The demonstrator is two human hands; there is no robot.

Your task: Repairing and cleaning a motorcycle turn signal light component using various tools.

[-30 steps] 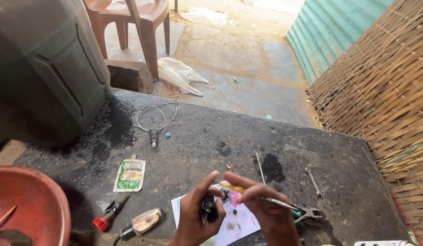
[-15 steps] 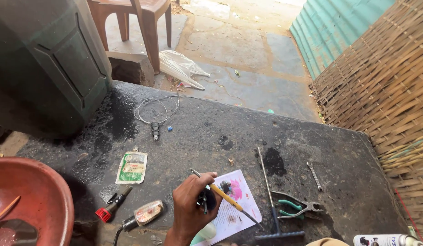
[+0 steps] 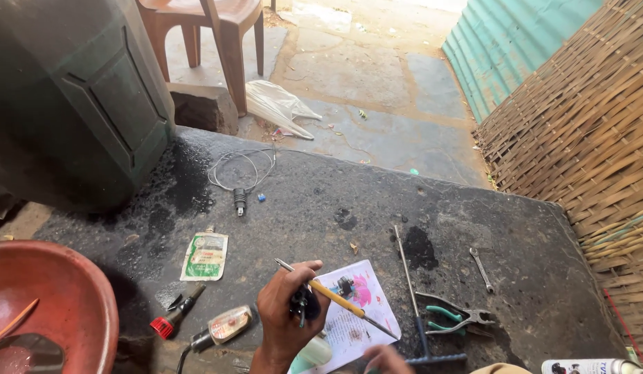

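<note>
My left hand point(image 3: 287, 315) is closed around a small dark metal part point(image 3: 302, 305) and, with it, a thin yellow-handled screwdriver point(image 3: 335, 298). The screwdriver lies slantwise across my fingers, its tip reaching up and left past my thumb and its far end running down and right over a white printed paper sheet point(image 3: 356, 312). What the dark part is cannot be made out; my fingers cover most of it.

My right hand point(image 3: 387, 359) is cut off by the lower edge of the view. Only the knuckles show, so I cannot tell whether its fingers are open or closed, or whether they hold anything.

The paper rests on a dark, oil-stained concrete slab point(image 3: 321, 201). Just to its right lies a long thin metal T-handled rod point(image 3: 411, 294), its foot partly hidden near my right hand. Beside the rod sit green-handled pliers point(image 3: 453, 318), and farther right a small steel spanner point(image 3: 481, 269), apart from the rest.

To the left lie a flat green-and-white sachet point(image 3: 205, 255), a red-tipped black tool point(image 3: 176, 313) and an amber-bodied device with a black cord point(image 3: 221, 327), its cord leaving the view. A coiled grey wire with a dark plug point(image 3: 242, 176) rests higher on the slab. A red plastic basin point(image 3: 65, 305) is cropped at the lower left corner.
</note>
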